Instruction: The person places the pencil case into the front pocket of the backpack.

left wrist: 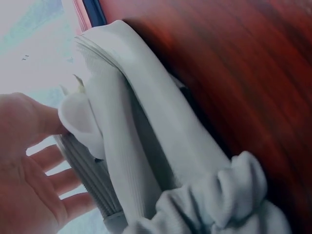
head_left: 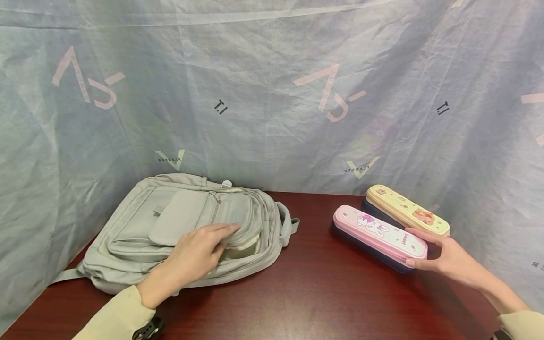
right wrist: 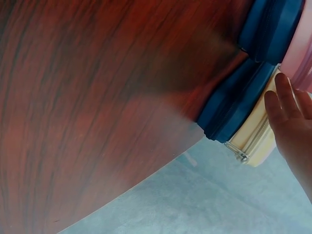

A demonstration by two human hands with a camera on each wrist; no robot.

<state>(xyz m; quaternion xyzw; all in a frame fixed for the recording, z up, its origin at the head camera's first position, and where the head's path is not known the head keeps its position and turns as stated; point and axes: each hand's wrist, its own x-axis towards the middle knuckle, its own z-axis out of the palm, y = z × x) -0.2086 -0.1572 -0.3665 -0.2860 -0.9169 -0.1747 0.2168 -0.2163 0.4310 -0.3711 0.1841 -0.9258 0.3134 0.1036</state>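
A pale grey-green backpack point(head_left: 127, 222) lies on the table at the left. My left hand point(head_left: 195, 252) pinches the edge of its front pocket flap, fingers on top and thumb beneath; a gap shows under the lifted edge. In the left wrist view the thumb and fingers of this hand point(left wrist: 34, 165) lie on either side of the zippered edge. At the right, a pink pencil case point(head_left: 382, 231) with a white rabbit print sits on a navy case point(head_left: 365, 243). My right hand point(head_left: 456, 259) holds the pink case by its near right end, between thumb and fingers.
Right behind the pink case, a yellow pencil case point(head_left: 408, 210) with a bear print rests on another navy case point(right wrist: 234, 105). The dark red table point(head_left: 306, 283) is bordered by a grey printed cloth point(head_left: 263, 94) at the back and sides. Backpack straps point(left wrist: 161, 107) reach toward the table's middle.
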